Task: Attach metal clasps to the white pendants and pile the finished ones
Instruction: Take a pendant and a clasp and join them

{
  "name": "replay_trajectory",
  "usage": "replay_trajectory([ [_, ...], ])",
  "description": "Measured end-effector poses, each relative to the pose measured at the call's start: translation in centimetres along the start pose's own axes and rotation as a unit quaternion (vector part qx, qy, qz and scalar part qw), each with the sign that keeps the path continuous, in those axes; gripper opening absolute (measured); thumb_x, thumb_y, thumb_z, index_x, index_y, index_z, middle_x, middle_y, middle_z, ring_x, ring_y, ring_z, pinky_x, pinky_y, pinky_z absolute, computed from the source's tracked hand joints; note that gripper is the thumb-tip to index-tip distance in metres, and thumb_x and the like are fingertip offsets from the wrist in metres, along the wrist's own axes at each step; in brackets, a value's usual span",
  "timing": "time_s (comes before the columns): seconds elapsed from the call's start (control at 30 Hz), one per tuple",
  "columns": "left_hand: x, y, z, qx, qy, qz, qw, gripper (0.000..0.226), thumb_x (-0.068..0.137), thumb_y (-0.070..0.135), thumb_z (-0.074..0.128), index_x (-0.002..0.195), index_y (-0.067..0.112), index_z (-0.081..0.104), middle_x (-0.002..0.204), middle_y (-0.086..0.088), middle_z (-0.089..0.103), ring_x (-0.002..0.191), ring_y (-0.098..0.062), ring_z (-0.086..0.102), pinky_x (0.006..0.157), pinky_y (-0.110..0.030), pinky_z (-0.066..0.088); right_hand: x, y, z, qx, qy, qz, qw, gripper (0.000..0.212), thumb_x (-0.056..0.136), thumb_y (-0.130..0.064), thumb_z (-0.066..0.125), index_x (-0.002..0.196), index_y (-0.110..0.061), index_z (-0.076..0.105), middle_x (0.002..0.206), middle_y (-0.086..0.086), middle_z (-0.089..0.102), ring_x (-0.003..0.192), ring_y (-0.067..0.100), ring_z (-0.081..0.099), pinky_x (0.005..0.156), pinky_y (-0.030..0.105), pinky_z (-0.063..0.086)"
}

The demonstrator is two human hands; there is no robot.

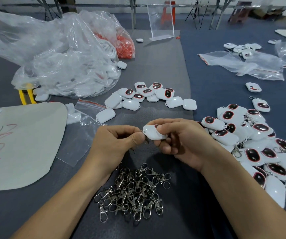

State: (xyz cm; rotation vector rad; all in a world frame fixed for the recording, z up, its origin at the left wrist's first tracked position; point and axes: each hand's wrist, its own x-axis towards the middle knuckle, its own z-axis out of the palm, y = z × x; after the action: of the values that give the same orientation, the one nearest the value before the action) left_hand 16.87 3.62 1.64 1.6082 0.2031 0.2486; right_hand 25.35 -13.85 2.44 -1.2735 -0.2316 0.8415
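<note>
We obs. R grip (182,140) holds white pendant (154,134); L grip (114,142) pinches metal clasp (146,141) at its edge, over loose clasps (132,192) on worktop (156,66).

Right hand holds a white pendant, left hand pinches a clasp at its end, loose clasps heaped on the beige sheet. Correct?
Not quite. In the head view the loose clasps lie heaped on the dark mat nearest the camera, not on the beige sheet. The rest holds: right hand on the white pendant, left hand pinching a clasp at its end.
</note>
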Motion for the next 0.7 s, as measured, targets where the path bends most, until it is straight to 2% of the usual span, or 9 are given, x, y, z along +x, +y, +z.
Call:
replay_trajectory([
  [0.23,0.0,0.1,-0.03,-0.027,-0.029,-0.015,0.999,0.03,0.052,0.041,0.085,0.079,0.028,0.083,0.077,-0.001,0.077,0.069,-0.006,0.065,0.066,-0.016,0.051,-0.08,0.02,-0.07,0.008,-0.044,-0.012,0.999,0.028,0.084,-0.005,0.053,0.099,-0.006,0.077,0.063,0.011,0.06,0.042,0.014,0.047,0.039,0.019,0.032],
  [0.3,0.08,0.01,-0.18,-0.04,-0.041,-0.029,0.998,0.033,0.05,0.034,0.093,0.079,0.022,0.083,0.069,-0.005,0.071,0.062,-0.01,0.058,0.061,-0.017,0.048,-0.12,-0.01,0.07,0.011,-0.052,-0.015,0.998,0.027,0.084,-0.005,0.054,0.097,-0.007,0.078,0.064,0.012,0.06,0.042,0.014,0.047,0.038,0.019,0.031],
  [0.4,0.12,-0.09,-0.32,-0.087,-0.064,-0.04,0.993,0.02,0.058,0.022,0.09,0.075,0.016,0.082,0.062,-0.002,0.067,0.056,-0.008,0.052,0.056,-0.016,0.045,-0.12,-0.04,0.29,0.02,-0.06,-0.016,0.998,0.026,0.086,-0.002,0.052,0.097,-0.006,0.075,0.063,0.011,0.06,0.041,0.013,0.046,0.037,0.019,0.031],
  [0.5,0.0,0.01,-0.28,-0.125,-0.075,-0.048,0.988,0.02,0.054,0.026,0.085,0.07,0.014,0.081,0.06,0.001,0.067,0.055,-0.005,0.053,0.054,-0.015,0.044,-0.14,-0.04,0.38,0.021,-0.062,-0.01,0.998,0.027,0.089,0.001,0.048,0.101,-0.002,0.071,0.062,0.009,0.063,0.04,0.013,0.046,0.036,0.018,0.031],
  [0.63,0.03,0.3,-0.26,-0.103,-0.078,-0.037,0.991,0.007,0.062,0.011,0.083,0.068,0.016,0.081,0.06,0.001,0.068,0.056,-0.005,0.054,0.055,-0.014,0.044,-0.18,0.0,0.38,0.02,-0.07,-0.015,0.997,0.027,0.089,0.001,0.046,0.098,-0.003,0.071,0.063,0.008,0.064,0.04,0.013,0.046,0.037,0.018,0.032],
  [0.7,0.06,0.48,-0.38,-0.068,-0.071,-0.009,0.995,0.015,0.059,0.009,0.089,0.067,0.018,0.082,0.061,0.002,0.068,0.057,-0.004,0.056,0.058,-0.014,0.045,-0.16,0.01,0.34,0.015,-0.064,-0.019,0.998,0.027,0.088,0.001,0.047,0.096,-0.003,0.073,0.063,0.01,0.063,0.041,0.014,0.046,0.038,0.018,0.033],
])
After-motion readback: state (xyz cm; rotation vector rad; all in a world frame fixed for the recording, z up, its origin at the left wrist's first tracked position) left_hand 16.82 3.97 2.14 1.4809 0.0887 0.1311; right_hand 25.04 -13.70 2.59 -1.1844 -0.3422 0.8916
